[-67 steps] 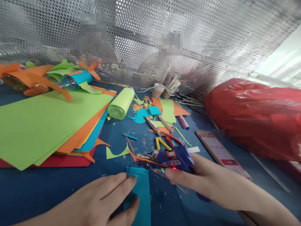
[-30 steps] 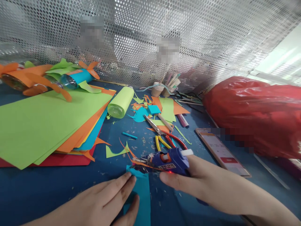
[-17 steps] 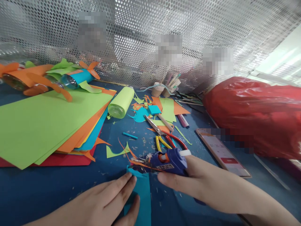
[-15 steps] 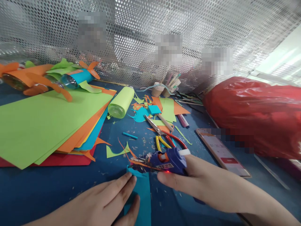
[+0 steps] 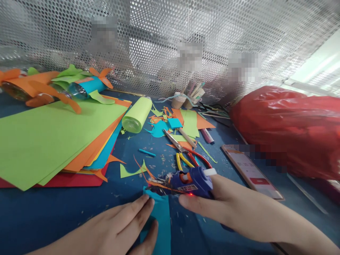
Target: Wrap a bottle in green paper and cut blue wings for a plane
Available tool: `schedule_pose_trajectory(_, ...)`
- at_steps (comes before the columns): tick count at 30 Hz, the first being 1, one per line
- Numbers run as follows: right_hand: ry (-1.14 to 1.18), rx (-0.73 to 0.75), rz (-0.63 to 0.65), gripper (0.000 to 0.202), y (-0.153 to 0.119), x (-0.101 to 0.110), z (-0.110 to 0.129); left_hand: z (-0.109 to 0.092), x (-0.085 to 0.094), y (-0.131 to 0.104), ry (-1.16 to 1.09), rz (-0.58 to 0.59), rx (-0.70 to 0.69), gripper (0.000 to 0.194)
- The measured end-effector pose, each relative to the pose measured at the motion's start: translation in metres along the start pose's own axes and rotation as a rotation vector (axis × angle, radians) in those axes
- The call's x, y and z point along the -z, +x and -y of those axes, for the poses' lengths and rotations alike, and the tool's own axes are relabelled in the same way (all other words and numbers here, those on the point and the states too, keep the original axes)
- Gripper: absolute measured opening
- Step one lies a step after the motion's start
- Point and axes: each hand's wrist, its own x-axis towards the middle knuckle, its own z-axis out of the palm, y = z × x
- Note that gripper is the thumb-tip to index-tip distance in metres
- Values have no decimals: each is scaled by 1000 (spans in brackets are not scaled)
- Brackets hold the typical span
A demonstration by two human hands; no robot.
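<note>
My right hand is closed around a dark blue glue gun. A white glue stick pokes out of its rear, and a small red light glows on its side. Stringy residue and orange paper scraps cling about the nozzle, which is at the top edge of a blue paper strip. My left hand holds that strip against the table, fingertips near its upper end and thumb lower down. Just beyond the glue gun lie scissors with red and yellow handles. Whether glue is coming out cannot be seen.
Stacked coloured paper lies at left, behind it paper-covered bottles. A green-wrapped bottle, paper scraps and pen cups stand farther back. At right are a phone and a red plastic bag.
The glue gun and my right hand have shifted very slightly to the right. My left hand and the blue paper strip stay in place.
</note>
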Motion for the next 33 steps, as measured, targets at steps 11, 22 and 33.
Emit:
schedule_pose_trajectory(11, -83, -52, -53, 39, -6, 3, -3, -3, 3, -5, -31, 77, 52, 22)
schedule_pose_trajectory(22, -185, -121, -62, 25, -8, 10, -1, -2, 2, -1, -14, 18, 53, 26)
schedule_pose_trajectory(33, -285, -63, -95, 19, -17, 16, -9, -2, -2, -2, -44, 0, 44, 29)
